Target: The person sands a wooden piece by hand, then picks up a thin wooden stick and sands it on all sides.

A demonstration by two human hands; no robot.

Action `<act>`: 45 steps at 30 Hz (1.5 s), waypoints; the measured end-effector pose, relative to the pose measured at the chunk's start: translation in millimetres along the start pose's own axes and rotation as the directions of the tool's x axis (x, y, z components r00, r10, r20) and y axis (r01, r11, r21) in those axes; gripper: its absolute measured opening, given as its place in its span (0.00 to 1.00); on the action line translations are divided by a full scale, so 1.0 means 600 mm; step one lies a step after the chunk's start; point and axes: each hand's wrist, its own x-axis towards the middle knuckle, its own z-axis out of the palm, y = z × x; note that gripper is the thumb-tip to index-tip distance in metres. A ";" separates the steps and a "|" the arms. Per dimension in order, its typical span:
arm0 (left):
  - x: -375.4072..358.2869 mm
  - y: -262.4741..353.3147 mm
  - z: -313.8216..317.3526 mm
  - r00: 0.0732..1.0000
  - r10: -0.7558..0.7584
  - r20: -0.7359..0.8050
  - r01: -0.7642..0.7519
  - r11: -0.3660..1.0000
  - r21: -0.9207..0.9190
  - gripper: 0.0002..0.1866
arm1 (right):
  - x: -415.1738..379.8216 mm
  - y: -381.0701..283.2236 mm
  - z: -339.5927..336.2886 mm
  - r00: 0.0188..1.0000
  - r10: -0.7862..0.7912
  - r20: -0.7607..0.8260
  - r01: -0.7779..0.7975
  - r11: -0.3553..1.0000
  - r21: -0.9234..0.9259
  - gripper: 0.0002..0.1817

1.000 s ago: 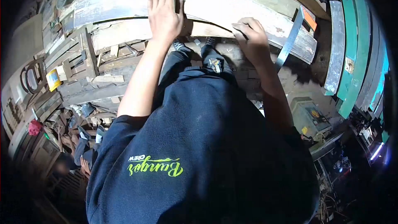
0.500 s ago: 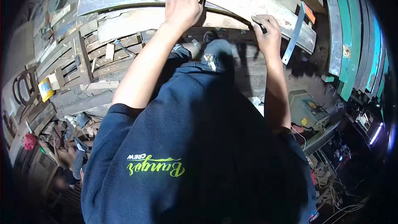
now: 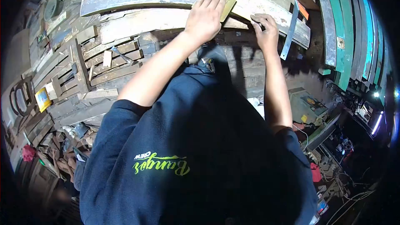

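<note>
My left hand (image 3: 205,18) lies flat with its fingers together on a yellow sheet (image 3: 229,3) that looks like sandpaper, pressed over the light, worn board (image 3: 260,5) on the bench. The thumb is hidden. To the right, my right hand (image 3: 267,31) is closed at the board's near edge, thumb and fingers bent around it. Beyond that hand, a try square (image 3: 289,35) with an orange handle lies across the board end. Another whitish plank (image 3: 141,23) runs along the near side.
A hand tool (image 3: 121,55) and wood offcuts lie at left, with a yellow container (image 3: 42,99) farther out. Green and blue painted boards (image 3: 345,46) stand at right. Another person's arm (image 3: 62,164) shows at lower left. Cables (image 3: 348,200) lie at lower right.
My left hand has slid right and slightly nearer along the board, and the yellow sheet has moved with it. My right hand keeps its place at the edge.
</note>
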 end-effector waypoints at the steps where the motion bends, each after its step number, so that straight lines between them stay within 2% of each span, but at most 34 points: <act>1: 0.001 -0.011 -0.004 0.999 0.043 -0.031 -0.044 0.998 -0.041 0.38 | 0.001 0.000 -0.003 1.000 -0.001 0.013 0.001 1.000 0.005 0.10; 2: 0.001 -0.028 -0.011 0.995 0.084 -0.063 -0.089 0.993 -0.082 0.35 | -0.001 -0.001 -0.006 1.000 0.000 0.016 0.000 1.000 0.000 0.10; 4: -0.004 -0.067 -0.026 0.998 -0.012 -0.055 0.013 1.000 0.007 0.34 | 0.002 0.001 -0.007 1.000 0.002 0.027 -0.002 1.000 -0.005 0.10; 6: -0.009 -0.104 -0.043 0.988 -0.138 -0.068 0.143 0.987 0.079 0.39 | 0.004 0.004 -0.003 1.000 0.011 0.018 -0.011 0.999 0.032 0.10; 7: -0.007 -0.107 -0.038 0.973 -0.183 -0.138 0.192 0.980 0.050 0.38 | 0.004 0.005 -0.003 1.000 0.006 0.016 -0.007 0.999 0.032 0.10; 10: 0.001 -0.024 -0.013 0.978 -0.173 -0.114 0.167 0.984 -0.060 0.34 | -0.002 0.003 -0.002 1.000 0.026 0.016 -0.027 0.998 0.057 0.11; 12: -0.007 0.049 0.023 0.994 0.105 -0.026 -0.107 0.991 -0.077 0.32 | 0.001 0.010 -0.001 0.999 -0.027 0.023 0.027 1.000 0.009 0.12; 14: -0.014 0.069 0.034 0.985 0.165 -0.047 -0.170 0.975 -0.141 0.32 | 0.003 0.011 -0.004 0.998 0.028 0.050 -0.027 1.000 -0.005 0.12; 15: -0.007 0.055 0.025 0.988 0.146 0.047 -0.136 0.974 -0.180 0.34 | 0.005 0.011 -0.006 0.998 0.026 0.066 -0.027 1.000 0.016 0.12; 16: -0.005 0.038 -0.004 0.993 0.096 0.069 -0.080 0.974 -0.214 0.36 | 0.006 0.012 -0.008 0.997 0.029 0.078 -0.032 0.999 0.036 0.12; 17: -0.008 0.009 -0.027 0.999 0.045 0.024 -0.044 0.998 -0.043 0.38 | 0.007 0.009 -0.009 0.996 0.035 0.082 -0.042 0.995 0.087 0.12; 18: -0.012 -0.027 -0.045 0.997 -0.063 -0.033 0.057 0.985 -0.162 0.38 | 0.006 0.010 -0.010 0.996 0.039 0.078 -0.045 0.995 0.085 0.12; 20: -0.016 -0.108 -0.059 0.961 -0.220 -0.169 0.223 0.975 -0.001 0.35 | 0.006 0.011 -0.007 0.997 -0.011 0.070 0.008 0.998 0.055 0.12; 21: -0.004 -0.115 -0.063 0.944 -0.256 -0.208 0.263 0.965 0.007 0.34 | 0.005 0.011 -0.006 0.997 0.026 0.075 -0.032 0.997 0.076 0.13; 22: -0.001 -0.119 -0.068 0.921 -0.298 -0.250 0.311 0.950 0.014 0.32 | 0.006 0.003 -0.010 0.998 -0.002 0.062 0.002 1.000 0.011 0.13; 23: -0.001 -0.097 -0.062 0.937 -0.278 -0.213 0.297 0.953 0.061 0.30 | 0.005 0.007 -0.008 0.997 0.012 0.074 -0.013 1.000 0.013 0.13; 24: 0.009 -0.064 -0.042 0.975 -0.146 -0.168 0.155 0.987 0.039 0.30 | 0.007 0.013 -0.005 0.996 0.019 0.086 -0.020 1.000 0.015 0.13; 25: 0.003 -0.016 -0.014 0.993 -0.091 -0.081 0.085 0.994 -0.072 0.30 | 0.007 0.013 -0.004 0.995 0.030 0.097 -0.036 0.998 0.054 0.12; 26: -0.002 0.023 0.007 1.000 0.003 -0.030 -0.006 0.996 -0.095 0.29 | 0.009 0.010 -0.002 0.994 0.016 0.106 -0.022 0.998 0.056 0.12; 27: -0.005 0.055 0.013 0.998 0.044 -0.053 -0.051 0.986 -0.159 0.31 | 0.009 0.008 -0.005 0.994 0.021 0.112 -0.028 0.998 0.063 0.12; 30: -0.005 0.022 0.000 0.994 0.097 0.053 -0.088 0.985 -0.148 0.36 | 0.014 0.014 -0.015 0.992 -0.021 0.122 0.020 1.000 0.010 0.12; 31: -0.008 -0.001 -0.015 1.000 -0.003 0.008 0.004 0.981 -0.192 0.38 | 0.011 0.014 -0.014 0.993 -0.023 0.114 0.020 0.999 0.026 0.12; 32: -0.013 -0.038 -0.040 0.998 -0.066 -0.017 0.064 0.994 -0.085 0.39 | 0.012 0.014 -0.012 0.994 -0.030 0.102 0.025 0.999 0.046 0.12; 33: -0.026 -0.081 -0.048 0.986 -0.137 -0.095 0.126 0.986 -0.113 0.40 | 0.012 0.013 -0.010 0.996 -0.027 0.090 0.020 0.997 0.075 0.11; 34: -0.035 -0.113 -0.075 0.960 -0.230 -0.158 0.223 0.973 -0.063 0.34 | 0.010 0.012 -0.007 0.996 -0.031 0.080 0.024 0.996 0.082 0.11; 35: -0.043 -0.166 -0.080 0.900 -0.404 -0.166 0.409 0.913 -0.002 0.29 | 0.009 0.012 -0.005 0.997 -0.047 0.058 0.042 0.996 0.075 0.11; 36: -0.062 -0.203 -0.102 0.875 -0.413 -0.253 0.436 0.899 0.040 0.26 | 0.009 0.013 -0.004 0.997 -0.065 0.036 0.062 0.996 0.066 0.11; 37: -0.081 -0.226 -0.135 0.824 -0.496 -0.273 0.493 0.866 -0.085 0.24 | 0.007 0.016 -0.003 0.997 -0.071 0.039 0.069 0.997 0.044 0.10; 38: -0.107 -0.261 -0.152 0.794 -0.502 -0.343 0.468 0.865 -0.181 0.23 | 0.006 0.012 -0.003 0.996 -0.085 0.027 0.083 0.995 0.052 0.10; 39: -0.134 -0.278 -0.162 0.752 -0.505 -0.423 0.466 0.862 -0.201 0.23 | 0.004 0.006 -0.003 0.998 -0.054 0.035 0.054 0.999 0.005 0.10; 40: -0.152 -0.271 -0.182 0.683 -0.606 -0.409 0.486 0.794 -0.366 0.26 | 0.001 0.001 -0.003 0.999 -0.022 0.044 0.024 0.999 -0.042 0.10; 42: -0.184 -0.248 -0.200 0.414 -0.897 -0.157 0.606 0.399 -0.688 0.30 | -0.001 -0.013 -0.003 0.995 -0.023 0.094 0.035 0.992 -0.124 0.16; 44: -0.205 -0.236 -0.192 0.234 -0.972 -0.039 0.512 0.157 -0.844 0.34 | -0.001 -0.044 0.005 0.996 -0.062 0.061 0.072 0.983 -0.170 0.21; 45: -0.210 -0.223 -0.192 0.199 -0.976 0.092 0.394 -0.006 -0.919 0.34 | 0.001 -0.045 0.013 0.994 -0.070 0.085 0.084 0.983 -0.166 0.25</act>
